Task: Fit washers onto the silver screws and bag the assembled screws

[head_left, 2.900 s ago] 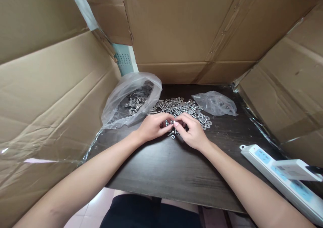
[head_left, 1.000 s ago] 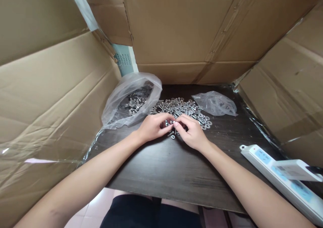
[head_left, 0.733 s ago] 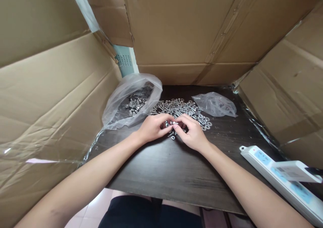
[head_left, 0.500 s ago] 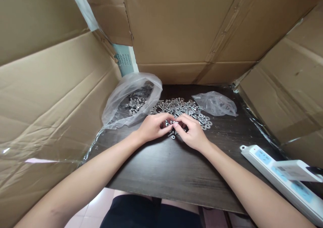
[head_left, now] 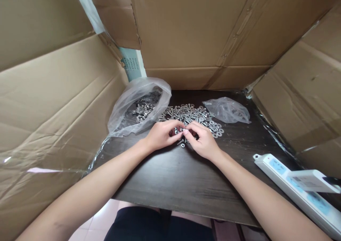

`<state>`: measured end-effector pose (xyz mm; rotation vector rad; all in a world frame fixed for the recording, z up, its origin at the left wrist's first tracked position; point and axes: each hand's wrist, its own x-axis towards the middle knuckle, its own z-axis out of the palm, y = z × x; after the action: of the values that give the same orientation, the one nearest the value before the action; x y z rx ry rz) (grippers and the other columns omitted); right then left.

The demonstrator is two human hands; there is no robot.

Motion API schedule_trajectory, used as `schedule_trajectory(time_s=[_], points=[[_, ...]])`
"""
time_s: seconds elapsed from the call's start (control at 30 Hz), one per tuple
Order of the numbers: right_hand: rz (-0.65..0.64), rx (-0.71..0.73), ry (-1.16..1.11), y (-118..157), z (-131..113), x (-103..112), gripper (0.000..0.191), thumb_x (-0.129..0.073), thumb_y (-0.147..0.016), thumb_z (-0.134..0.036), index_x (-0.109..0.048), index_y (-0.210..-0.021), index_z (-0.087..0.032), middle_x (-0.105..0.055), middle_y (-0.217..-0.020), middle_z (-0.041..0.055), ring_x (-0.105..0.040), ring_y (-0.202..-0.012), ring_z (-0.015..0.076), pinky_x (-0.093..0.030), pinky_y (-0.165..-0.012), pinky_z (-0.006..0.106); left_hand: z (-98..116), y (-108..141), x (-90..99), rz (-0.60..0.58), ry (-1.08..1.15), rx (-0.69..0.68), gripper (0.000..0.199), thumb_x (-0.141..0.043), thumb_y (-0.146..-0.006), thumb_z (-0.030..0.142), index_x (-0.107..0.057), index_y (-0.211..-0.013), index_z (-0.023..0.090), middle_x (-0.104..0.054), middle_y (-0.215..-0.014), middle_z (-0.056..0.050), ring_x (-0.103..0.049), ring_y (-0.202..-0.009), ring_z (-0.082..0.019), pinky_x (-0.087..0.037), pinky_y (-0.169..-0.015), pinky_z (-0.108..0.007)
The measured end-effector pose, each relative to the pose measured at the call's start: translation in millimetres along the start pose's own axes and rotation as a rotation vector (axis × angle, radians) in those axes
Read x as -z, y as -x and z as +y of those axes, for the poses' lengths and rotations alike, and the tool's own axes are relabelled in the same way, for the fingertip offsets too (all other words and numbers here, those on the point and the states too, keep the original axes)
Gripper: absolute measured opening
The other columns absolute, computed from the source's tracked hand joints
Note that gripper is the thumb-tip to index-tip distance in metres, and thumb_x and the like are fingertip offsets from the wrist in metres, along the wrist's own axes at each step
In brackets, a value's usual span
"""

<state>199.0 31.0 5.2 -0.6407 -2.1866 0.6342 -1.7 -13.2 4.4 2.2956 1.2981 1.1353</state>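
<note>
My left hand (head_left: 163, 133) and my right hand (head_left: 202, 138) meet over the front of a pile of loose metal hardware. Between their fingertips is a small silver bolt (head_left: 183, 129), pinched from both sides. The fingers cover most of it, so I cannot tell whether a nut or washer sits on it. Behind the hands spreads the pile of bolts, nuts and washers (head_left: 190, 116). One nut (head_left: 182, 145) lies on the dark table just below the fingertips, with a few more pieces under the hands.
An open clear plastic bag (head_left: 119, 118) holding more hardware stands at the back left. A smaller plastic bag (head_left: 226, 109) lies at the back right. A white power strip (head_left: 282, 178) with a plug-in adapter (head_left: 310, 180) runs along the right. Cardboard walls (head_left: 194, 31) enclose the table (head_left: 170, 180).
My hands stay in nearly the same place, still pinching the bolt. The fingertips shift slightly, and less of the bolt shows now.
</note>
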Motion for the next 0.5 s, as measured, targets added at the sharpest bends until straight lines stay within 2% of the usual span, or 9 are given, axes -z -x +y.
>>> schedule_trajectory(time_s=[0.5], points=[[-0.005, -0.001, 0.007, -0.2, -0.4, 0.9, 0.023, -0.052, -0.102, -0.029, -0.059, -0.082, -0.022, -0.060, -0.078, 0.0032, -0.057, -0.071, 0.0181, -0.046, -0.066, 0.033, -0.5, 0.4, -0.3, -0.003, -0.017, -0.021, 0.016, -0.060, -0.096, 0.028, -0.068, -0.107, 0.018, -0.073, -0.093, -0.002, -0.062, -0.064, -0.010, -0.050, -0.064, -0.022]])
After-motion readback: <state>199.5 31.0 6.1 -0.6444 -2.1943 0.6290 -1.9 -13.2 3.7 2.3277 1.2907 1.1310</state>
